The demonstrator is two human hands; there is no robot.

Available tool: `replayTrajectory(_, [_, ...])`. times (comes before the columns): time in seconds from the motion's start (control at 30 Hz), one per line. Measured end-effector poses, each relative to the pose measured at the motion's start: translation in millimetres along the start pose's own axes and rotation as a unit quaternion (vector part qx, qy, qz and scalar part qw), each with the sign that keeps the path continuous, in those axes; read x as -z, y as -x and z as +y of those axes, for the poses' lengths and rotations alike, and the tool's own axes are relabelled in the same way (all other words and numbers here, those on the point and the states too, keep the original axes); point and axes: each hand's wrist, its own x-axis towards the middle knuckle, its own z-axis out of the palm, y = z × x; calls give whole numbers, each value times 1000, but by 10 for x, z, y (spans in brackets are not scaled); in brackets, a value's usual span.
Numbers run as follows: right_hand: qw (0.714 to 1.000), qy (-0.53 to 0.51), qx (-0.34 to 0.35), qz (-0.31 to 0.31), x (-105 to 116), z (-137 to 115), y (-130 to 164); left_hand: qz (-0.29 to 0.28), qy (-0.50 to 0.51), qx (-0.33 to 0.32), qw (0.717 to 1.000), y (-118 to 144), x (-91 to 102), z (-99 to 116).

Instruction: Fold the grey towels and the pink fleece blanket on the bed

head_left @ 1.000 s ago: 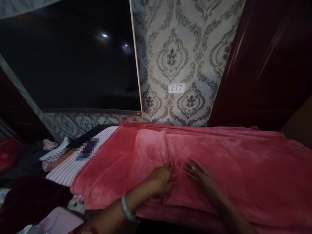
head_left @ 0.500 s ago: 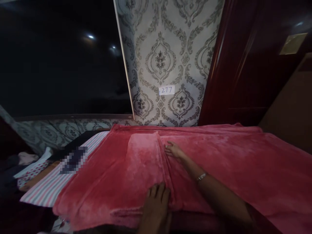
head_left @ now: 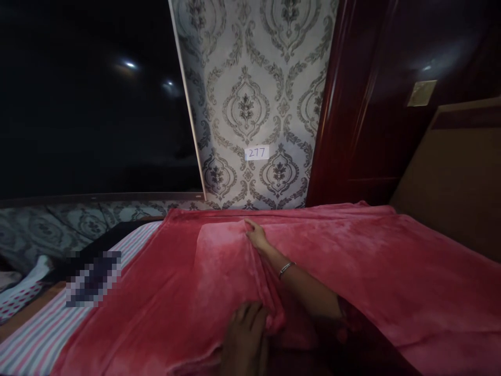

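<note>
A red plush blanket [head_left: 156,292] lies spread out, with a folded-over section [head_left: 219,261] in its middle. My right hand [head_left: 257,236], with a bracelet [head_left: 287,269] on the wrist, grips the far corner of this folded section between thumb and fingers. Nearer to me, my left hand [head_left: 248,329] has its fingers curled on the near end of the same section's right edge. Between my two hands that edge is bunched and slightly raised. The underside of my left hand is hidden.
A striped cloth [head_left: 43,324] shows beneath the blanket at left, with a blurred patch over it. Behind stand a large dark screen [head_left: 86,120], patterned wallpaper [head_left: 245,78] with a paper marked 277 [head_left: 257,152], and a dark red door frame [head_left: 332,120]. A brown board [head_left: 457,167] stands at right.
My right hand has moved left onto the far corner of the fold and closed on it. My left hand's fingers have curled in, and the near edge has risen. The view has shifted slightly.
</note>
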Motion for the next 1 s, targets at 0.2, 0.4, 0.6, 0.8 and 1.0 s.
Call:
replayTrajectory(0.2, [994, 64, 76, 54, 699, -17, -88, 0, 35, -56, 998, -202, -169, 206])
replayTrajectory(0.4, [989, 126, 38, 68, 1154, 438, 6, 27, -14, -70, 997, -89, -836, 382])
replayTrajectory(0.6, [990, 122, 41, 52, 1127, 584, -103, 31, 45, -51, 997, -129, -695, 422])
replayTrajectory(0.8, [991, 112, 64, 32, 1293, 467, -388, 3, 69, -58, 996, -433, -585, 702])
replayTrajectory(1.0, [991, 130, 33, -1, 1492, 685, -228, -14, -82, -95, 992, -369, -897, 787])
